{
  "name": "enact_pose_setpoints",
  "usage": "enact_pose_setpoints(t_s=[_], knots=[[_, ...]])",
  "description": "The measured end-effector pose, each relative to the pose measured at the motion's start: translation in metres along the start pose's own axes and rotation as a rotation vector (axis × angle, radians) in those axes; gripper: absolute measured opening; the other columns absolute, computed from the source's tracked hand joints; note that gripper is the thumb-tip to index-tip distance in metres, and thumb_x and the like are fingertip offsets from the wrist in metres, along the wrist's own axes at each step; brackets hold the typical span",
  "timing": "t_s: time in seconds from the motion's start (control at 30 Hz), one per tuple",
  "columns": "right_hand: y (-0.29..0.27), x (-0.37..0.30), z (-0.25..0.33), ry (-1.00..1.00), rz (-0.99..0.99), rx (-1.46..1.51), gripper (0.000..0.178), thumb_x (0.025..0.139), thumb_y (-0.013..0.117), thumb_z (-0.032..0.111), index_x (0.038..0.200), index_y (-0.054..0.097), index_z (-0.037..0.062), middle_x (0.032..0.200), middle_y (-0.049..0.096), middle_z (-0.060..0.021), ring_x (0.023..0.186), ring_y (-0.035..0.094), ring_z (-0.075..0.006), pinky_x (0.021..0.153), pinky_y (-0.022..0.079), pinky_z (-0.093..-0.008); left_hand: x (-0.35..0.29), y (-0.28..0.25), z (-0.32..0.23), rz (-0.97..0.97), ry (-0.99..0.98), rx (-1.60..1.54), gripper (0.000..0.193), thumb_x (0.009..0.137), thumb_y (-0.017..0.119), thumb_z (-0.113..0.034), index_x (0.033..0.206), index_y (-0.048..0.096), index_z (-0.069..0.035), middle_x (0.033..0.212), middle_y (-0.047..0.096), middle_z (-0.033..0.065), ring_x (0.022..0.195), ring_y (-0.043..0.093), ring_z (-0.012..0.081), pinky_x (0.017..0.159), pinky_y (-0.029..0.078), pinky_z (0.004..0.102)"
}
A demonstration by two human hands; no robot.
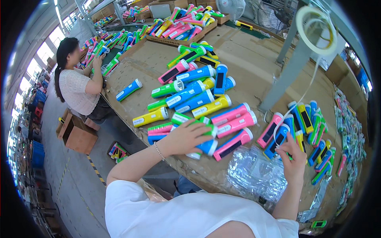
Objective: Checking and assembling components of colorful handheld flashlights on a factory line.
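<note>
Beyond your white shirt (190,216), a blue torch (273,147) slants away rightward on the tabletop (246,51), just left of your nearer right hand (294,159), thumb and finger almost meeting, while your left hand (185,139) spreads over torches (207,147), either's grip unclear.

The tube-shaped pink, blue, green and yellow flashlights (211,106) look like smooth, fairly glossy plastic, some set with dark, glassy-looking flat panels (230,148), while the clear, crinkled plastic bags (254,172) shine with uneven glints. Matt brown cardboard, scuffed and creased, faces the tabletop (238,51), and the grey upright post (283,75) appears to be smooth painted metal. The white shirt (190,214) is soft matt cloth; the co-worker's cream top (77,89) looks knitted and rough.
</note>
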State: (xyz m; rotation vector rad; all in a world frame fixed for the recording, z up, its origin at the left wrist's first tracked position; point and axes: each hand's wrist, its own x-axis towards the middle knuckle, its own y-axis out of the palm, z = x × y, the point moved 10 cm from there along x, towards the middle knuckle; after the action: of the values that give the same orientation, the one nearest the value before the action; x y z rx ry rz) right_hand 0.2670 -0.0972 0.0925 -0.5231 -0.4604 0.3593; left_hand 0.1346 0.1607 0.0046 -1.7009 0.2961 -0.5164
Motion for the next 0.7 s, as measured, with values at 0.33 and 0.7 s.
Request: enact_pose_setpoints(t_s=[0.33,0.7], knots=[[-0.064,-0.060,-0.004,-0.077,-0.132,0.214,0.015,0.074,0.068,-0.009,0.085,0.071,0.0005,0.103,0.072,-0.0129,0.096,0.066,-0.0246,0.093,0.046,-0.0350,-0.046,-0.038,0.047,-1.097,-0.723,-1.000,0.042,0.091,0.065,-0.028,0.122,0.054,-0.002,0.094,0.064,0.0121,0.079,0.063,0.0262,0.069,0.053,0.0390],[-0.046,-0.101,-0.008,0.087,0.002,0.652,0.035,0.085,0.057,-0.012,0.116,0.048,0.0022,0.083,0.064,-0.0058,0.080,0.063,-0.0147,0.077,0.048,-0.0281,0.055,0.047,-0.148,-0.475,-0.625,-2.575,0.063,0.091,0.064,-0.019,0.144,0.035,-0.002,0.134,0.051,0.0188,0.111,0.060,0.0294,0.094,0.052,0.0386]])
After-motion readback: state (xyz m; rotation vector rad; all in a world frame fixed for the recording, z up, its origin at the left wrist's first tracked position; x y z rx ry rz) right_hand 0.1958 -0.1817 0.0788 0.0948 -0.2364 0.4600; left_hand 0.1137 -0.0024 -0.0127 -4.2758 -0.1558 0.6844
